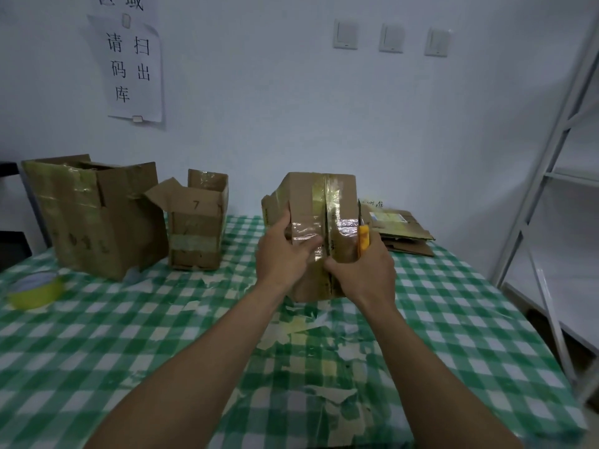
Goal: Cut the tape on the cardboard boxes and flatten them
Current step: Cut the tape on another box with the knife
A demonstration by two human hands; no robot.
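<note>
Box (308, 202) w/ tape (331, 196) seam: L hand (285, 251) grips its left edge, R hand (363, 267) clutches knife (363, 237). Risk: blade slips on slick tape, nicks L hand close by.

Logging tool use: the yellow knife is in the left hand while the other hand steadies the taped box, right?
Not quite. The head view shows the yellow knife in the right hand, while the left hand steadies the taped box.
</note>
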